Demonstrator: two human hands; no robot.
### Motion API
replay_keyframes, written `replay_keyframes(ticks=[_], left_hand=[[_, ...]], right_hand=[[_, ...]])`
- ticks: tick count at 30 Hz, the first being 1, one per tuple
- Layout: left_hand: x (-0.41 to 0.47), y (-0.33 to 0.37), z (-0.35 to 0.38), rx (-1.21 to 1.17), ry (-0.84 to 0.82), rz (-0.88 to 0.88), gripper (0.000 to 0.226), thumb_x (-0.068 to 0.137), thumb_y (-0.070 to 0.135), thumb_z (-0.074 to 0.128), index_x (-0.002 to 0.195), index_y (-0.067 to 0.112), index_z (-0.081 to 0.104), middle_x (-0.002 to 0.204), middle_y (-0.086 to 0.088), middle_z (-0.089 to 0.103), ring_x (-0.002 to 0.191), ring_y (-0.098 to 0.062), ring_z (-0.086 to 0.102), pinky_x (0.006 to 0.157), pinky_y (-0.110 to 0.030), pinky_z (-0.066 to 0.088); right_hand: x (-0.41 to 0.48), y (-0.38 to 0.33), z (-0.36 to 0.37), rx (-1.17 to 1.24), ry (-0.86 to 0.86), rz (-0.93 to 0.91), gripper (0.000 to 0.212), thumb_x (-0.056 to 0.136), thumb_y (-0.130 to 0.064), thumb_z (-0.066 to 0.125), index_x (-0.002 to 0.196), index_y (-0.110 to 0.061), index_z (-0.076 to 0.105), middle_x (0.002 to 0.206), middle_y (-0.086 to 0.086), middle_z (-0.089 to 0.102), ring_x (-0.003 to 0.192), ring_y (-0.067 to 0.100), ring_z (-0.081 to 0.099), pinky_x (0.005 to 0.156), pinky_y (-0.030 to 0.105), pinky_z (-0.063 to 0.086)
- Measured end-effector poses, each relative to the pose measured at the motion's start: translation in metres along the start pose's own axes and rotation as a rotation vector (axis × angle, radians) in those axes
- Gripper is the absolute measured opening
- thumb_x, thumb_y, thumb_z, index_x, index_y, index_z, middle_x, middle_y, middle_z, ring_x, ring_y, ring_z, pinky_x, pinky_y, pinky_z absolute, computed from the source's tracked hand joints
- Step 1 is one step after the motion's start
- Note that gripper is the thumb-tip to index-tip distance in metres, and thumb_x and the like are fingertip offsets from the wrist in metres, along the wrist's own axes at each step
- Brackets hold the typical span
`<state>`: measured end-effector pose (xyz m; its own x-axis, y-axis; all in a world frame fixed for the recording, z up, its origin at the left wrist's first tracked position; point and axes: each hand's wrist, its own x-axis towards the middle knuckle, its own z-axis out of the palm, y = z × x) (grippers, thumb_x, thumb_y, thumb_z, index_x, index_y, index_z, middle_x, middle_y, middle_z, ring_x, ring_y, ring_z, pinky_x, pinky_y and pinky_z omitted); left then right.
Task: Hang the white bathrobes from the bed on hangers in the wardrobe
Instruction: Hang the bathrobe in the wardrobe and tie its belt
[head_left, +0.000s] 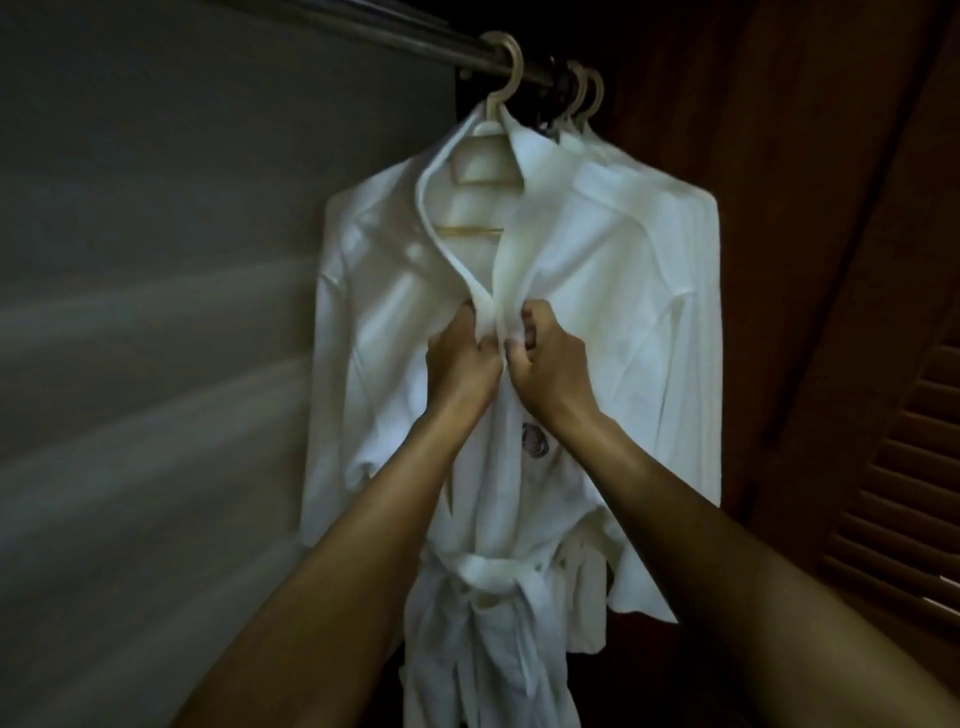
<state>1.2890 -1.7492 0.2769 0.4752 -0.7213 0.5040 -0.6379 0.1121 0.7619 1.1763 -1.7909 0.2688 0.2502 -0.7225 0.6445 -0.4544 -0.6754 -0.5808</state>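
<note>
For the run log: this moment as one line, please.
front bathrobe: on hanger, on rail | left hand: grips its front edge | right hand: grips its front edge | behind: two more hangers

On my feed the front bathrobe (571, 291) is plain white, and so is its belt (488, 566). A small emblem (535, 440) on its chest shows dull pink and dark grey. The bathrobes behind it (691, 260) are white too. The hangers (514, 73) read cream, the nearest with a pale tan crossbar (470, 232). The rail (395, 32) is dark grey. I see a flat grey wall (156, 208) at left and a dark reddish-brown louvred door (893, 467) at right, striped by its slats.
</note>
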Motion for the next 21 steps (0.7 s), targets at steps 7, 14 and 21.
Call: replay_keyframes(ticks=[7, 14, 21], left_hand=[[0.025, 0.003, -0.055, -0.024, 0.062, 0.067, 0.014, 0.095, 0.035, 0.058, 0.106, 0.033, 0.067, 0.1, 0.007, 0.071, 0.098, -0.016, 0.066, 0.085, -0.023, 0.046], [0.124, 0.051, -0.105, 0.187, 0.36, 0.321, 0.042, 0.09, 0.037, 0.046, 0.121, 0.019, 0.066, 0.122, -0.01, 0.066, 0.115, -0.028, 0.059, 0.095, -0.03, 0.042], [0.168, 0.088, -0.101, 0.287, -0.107, 0.326, 0.048, 0.089, 0.063, 0.047, 0.088, 0.019, 0.066, 0.097, -0.003, 0.068, 0.096, -0.02, 0.065, 0.089, -0.033, 0.05]], right_hand=[[0.027, -0.008, -0.067, -0.152, 0.083, -0.175, 0.023, 0.1, -0.031, 0.056, 0.101, -0.017, 0.074, 0.095, 0.0, 0.075, 0.087, 0.017, 0.069, 0.081, 0.032, 0.053], [0.133, -0.06, -0.115, -0.278, 0.276, -0.396, 0.036, 0.097, -0.036, 0.056, 0.122, -0.014, 0.068, 0.119, 0.009, 0.068, 0.111, 0.026, 0.063, 0.09, 0.032, 0.048], [0.171, -0.077, -0.082, -0.424, -0.006, -0.423, 0.039, 0.097, -0.038, 0.061, 0.115, -0.004, 0.062, 0.111, 0.018, 0.069, 0.101, 0.035, 0.065, 0.082, 0.036, 0.044]])
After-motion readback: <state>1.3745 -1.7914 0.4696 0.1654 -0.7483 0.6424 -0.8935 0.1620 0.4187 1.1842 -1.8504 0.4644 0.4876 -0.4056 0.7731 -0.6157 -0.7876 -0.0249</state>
